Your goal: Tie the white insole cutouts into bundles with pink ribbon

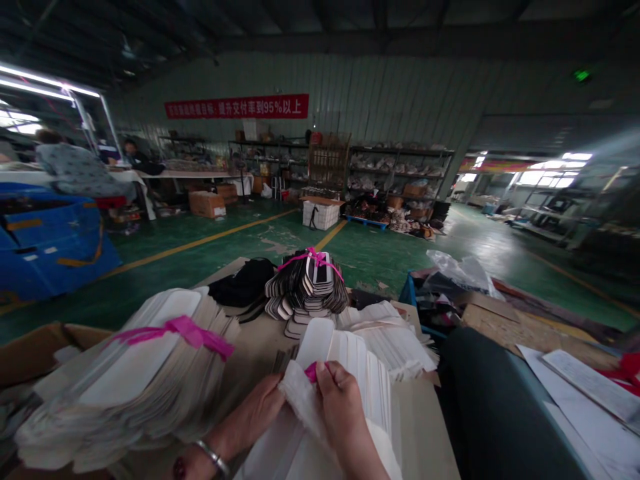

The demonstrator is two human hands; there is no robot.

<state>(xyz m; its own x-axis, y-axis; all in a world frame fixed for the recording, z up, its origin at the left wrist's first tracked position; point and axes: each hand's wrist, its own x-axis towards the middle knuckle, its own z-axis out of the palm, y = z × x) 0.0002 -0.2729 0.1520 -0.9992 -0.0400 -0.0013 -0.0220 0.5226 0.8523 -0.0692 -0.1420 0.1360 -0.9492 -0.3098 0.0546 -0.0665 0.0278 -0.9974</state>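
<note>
My left hand (pixel 253 417) and my right hand (pixel 340 407) meet over a stack of white insole-shaped pieces (pixel 345 360) lying on the table in front of me. Both pinch a thin white sheet (pixel 305 400) with a bit of pink tie (pixel 311 371) showing between the fingers. A metal bracelet sits on my left wrist. To the left lies a big bundle of white pieces bound with pink ribbon (pixel 145 367). Behind, a dark bundle tied with pink ribbon (pixel 310 283) rests on more pieces.
A black bag (pixel 243 283) lies at the table's far side. Another white stack (pixel 395 337) fans out on the right, beside a dark cloth (pixel 490 407) and papers (pixel 585 387). People sit at a table (pixel 75 170) far left. Shelves (pixel 390 173) line the back wall.
</note>
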